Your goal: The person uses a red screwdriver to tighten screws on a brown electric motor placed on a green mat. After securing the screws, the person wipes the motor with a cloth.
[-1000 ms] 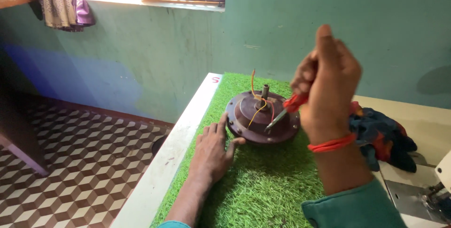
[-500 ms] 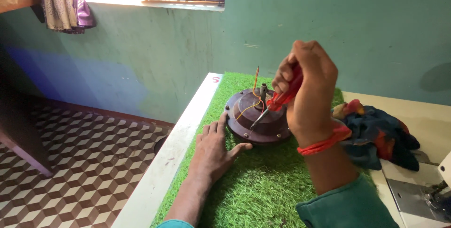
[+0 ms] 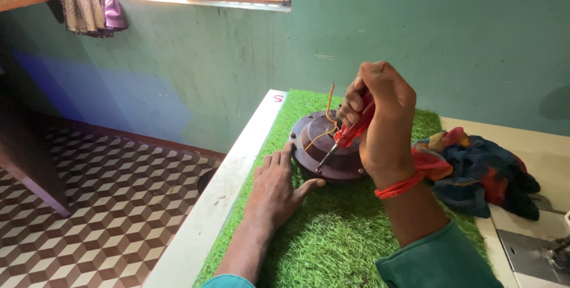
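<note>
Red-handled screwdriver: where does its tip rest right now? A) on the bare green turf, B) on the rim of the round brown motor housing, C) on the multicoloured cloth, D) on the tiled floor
B: the right hand angles the red-handled screwdriver down so its tip meets the rim of the round brown motor housing, which the left hand steadies on the green turf.
</note>
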